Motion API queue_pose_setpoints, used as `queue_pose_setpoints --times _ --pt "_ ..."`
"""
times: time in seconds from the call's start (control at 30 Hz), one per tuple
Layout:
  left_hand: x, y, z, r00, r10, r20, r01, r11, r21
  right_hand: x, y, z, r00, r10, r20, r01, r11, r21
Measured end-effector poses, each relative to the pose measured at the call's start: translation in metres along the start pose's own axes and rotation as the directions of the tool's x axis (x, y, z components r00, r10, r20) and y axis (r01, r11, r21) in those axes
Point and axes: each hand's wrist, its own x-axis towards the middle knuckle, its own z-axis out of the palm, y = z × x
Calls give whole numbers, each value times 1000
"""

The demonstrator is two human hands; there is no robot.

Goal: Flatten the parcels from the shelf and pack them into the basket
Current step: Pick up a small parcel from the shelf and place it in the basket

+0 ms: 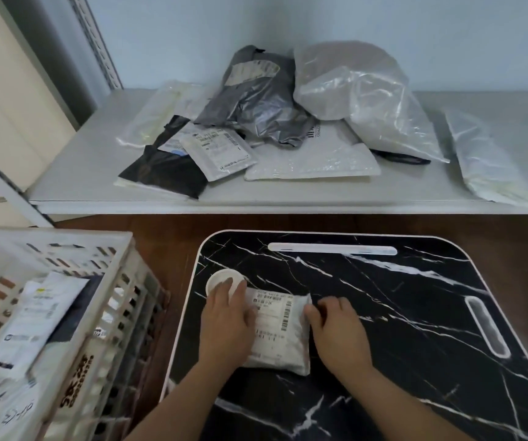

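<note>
On the black marble tray (399,313) I log one white parcel (280,332), label up, with my left hand (227,326) laid over its left edge, fingers straight and together, and my right hand (339,329) at its right edge, fingers curled onto the upper right corner. One white basket (110,300) stands left of the tray and holds at least three parcels, one white mailer (30,326) uppermost. The grey shelf (288,192) behind carries one heap (275,122) of about nine bags; I cannot count them exactly where they overlap.
</note>
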Motion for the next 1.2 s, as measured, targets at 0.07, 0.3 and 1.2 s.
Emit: queue_pose_setpoints --times 0.07,0.3,1.2 --pt "-2 -7 11 992 119 -48 -118 993 15 -1 -12 16 995 -102 -20 103 992 75" --pt "-13 -17 41 948 318 9 -318 944 83 -12 -25 63 954 -295 -57 280 942 -185" --pt "-12 -19 57 960 280 24 -279 941 194 -6 -13 78 942 -331 -46 305 908 -287"
